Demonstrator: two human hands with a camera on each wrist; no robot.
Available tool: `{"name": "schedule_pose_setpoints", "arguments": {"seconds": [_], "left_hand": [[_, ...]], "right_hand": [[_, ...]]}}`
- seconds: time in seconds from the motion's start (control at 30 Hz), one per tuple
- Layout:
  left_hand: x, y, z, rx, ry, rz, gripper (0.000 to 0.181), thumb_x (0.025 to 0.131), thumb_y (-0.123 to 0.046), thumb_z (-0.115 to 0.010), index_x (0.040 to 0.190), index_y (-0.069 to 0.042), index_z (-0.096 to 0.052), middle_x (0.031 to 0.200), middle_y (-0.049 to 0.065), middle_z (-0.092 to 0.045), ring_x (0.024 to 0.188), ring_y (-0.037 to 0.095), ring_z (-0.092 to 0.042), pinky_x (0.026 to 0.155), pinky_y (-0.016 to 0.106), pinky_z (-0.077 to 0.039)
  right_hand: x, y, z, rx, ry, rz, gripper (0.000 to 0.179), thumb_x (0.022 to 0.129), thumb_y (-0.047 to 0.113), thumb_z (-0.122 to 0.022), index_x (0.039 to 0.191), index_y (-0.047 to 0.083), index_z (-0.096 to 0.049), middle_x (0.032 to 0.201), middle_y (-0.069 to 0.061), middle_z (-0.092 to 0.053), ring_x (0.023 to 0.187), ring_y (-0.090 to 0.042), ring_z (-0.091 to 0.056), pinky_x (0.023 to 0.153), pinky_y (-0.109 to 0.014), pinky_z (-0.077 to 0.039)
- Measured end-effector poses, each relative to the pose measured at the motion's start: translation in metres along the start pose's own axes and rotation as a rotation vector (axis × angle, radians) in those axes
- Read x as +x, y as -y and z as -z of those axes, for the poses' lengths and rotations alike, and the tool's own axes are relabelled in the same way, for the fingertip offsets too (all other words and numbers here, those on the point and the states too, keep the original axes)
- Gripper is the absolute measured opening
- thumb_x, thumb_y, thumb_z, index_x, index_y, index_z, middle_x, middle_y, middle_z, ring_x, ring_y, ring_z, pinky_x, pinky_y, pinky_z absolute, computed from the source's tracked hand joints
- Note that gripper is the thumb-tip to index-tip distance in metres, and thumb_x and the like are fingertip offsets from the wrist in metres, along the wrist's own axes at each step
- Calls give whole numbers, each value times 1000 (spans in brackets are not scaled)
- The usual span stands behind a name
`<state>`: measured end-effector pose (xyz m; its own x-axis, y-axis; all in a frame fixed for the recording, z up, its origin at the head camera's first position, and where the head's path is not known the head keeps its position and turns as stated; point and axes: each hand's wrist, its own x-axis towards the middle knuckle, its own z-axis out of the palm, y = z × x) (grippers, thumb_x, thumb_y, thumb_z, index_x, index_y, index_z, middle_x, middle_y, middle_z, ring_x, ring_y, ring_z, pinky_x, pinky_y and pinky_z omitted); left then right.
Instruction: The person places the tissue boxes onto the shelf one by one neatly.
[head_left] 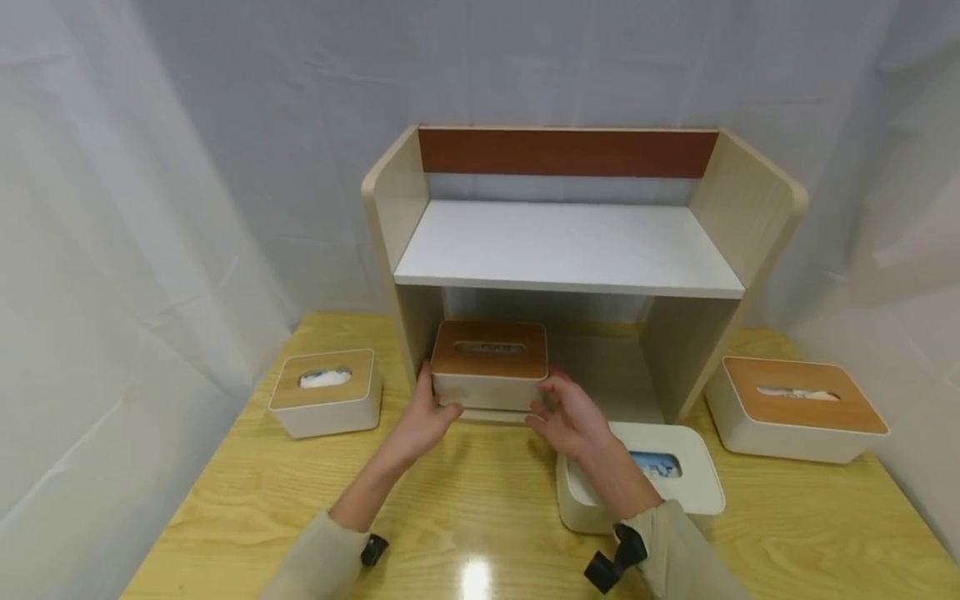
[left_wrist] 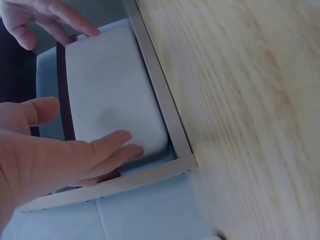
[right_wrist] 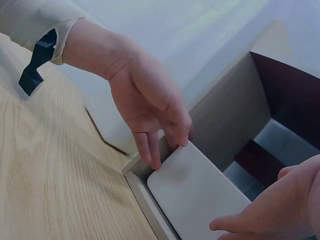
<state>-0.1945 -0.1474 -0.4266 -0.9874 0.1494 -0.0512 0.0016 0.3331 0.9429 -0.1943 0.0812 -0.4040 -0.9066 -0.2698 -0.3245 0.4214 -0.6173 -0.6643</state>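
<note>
A tissue box (head_left: 489,392) with a white body and brown wood-look lid sits in the lower compartment of a desktop shelf (head_left: 566,290), close to its left side panel. My left hand (head_left: 424,421) is at the box's left front corner, its fingers fairly straight along the side and its thumb out in front. At the right front corner is my right hand (head_left: 573,417), fingers loosely extended and fingertips right at the box. In the left wrist view, the box's white front (left_wrist: 112,95) lies between both hands. The right wrist view shows my right hand (right_wrist: 280,205) and left hand (right_wrist: 150,102) at opposite ends.
A light-wood-lidded tissue box (head_left: 327,417) stands left of the shelf. An all-white tissue box (head_left: 701,467) lies partly under my right forearm. Another brown-lidded tissue box (head_left: 795,437) is at the right on the wooden table (head_left: 247,517). Pale curtains (head_left: 285,150) hang around.
</note>
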Motion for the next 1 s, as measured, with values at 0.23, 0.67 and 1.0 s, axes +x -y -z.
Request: {"name": "schedule_pose_setpoints", "arguments": {"seconds": [0.23, 0.67, 1.0], "left_hand": [[4, 0, -4, 1, -41, -23, 93, 91, -5, -56, 154, 7, 12, 161, 32, 6, 142, 54, -19, 113, 56, -30], [-2, -2, -10, 54, -68, -70, 94, 90, -4, -56, 153, 9, 11, 160, 32, 8, 144, 51, -16, 117, 54, -21], [-7, -3, -13, 63, -72, -101, 94, 90, -4, -56, 153, 9, 12, 160, 31, 11, 146, 48, -12, 119, 51, -16]], "right_hand": [[2, 0, 0, 4, -11, 11, 78, 97, 3, -35, 158, 12, 13, 159, -14, 31, 148, -41, 18, 120, -55, 2], [-15, 3, 6, -99, 46, 27, 72, 98, 2, -31, 158, 2, 8, 142, -19, -26, 149, -43, 8, 122, -52, -3], [-39, 9, 15, -134, 124, 0, 72, 99, 3, -33, 159, 7, 7, 161, -26, 16, 150, -40, 3, 122, -49, -5]]}}
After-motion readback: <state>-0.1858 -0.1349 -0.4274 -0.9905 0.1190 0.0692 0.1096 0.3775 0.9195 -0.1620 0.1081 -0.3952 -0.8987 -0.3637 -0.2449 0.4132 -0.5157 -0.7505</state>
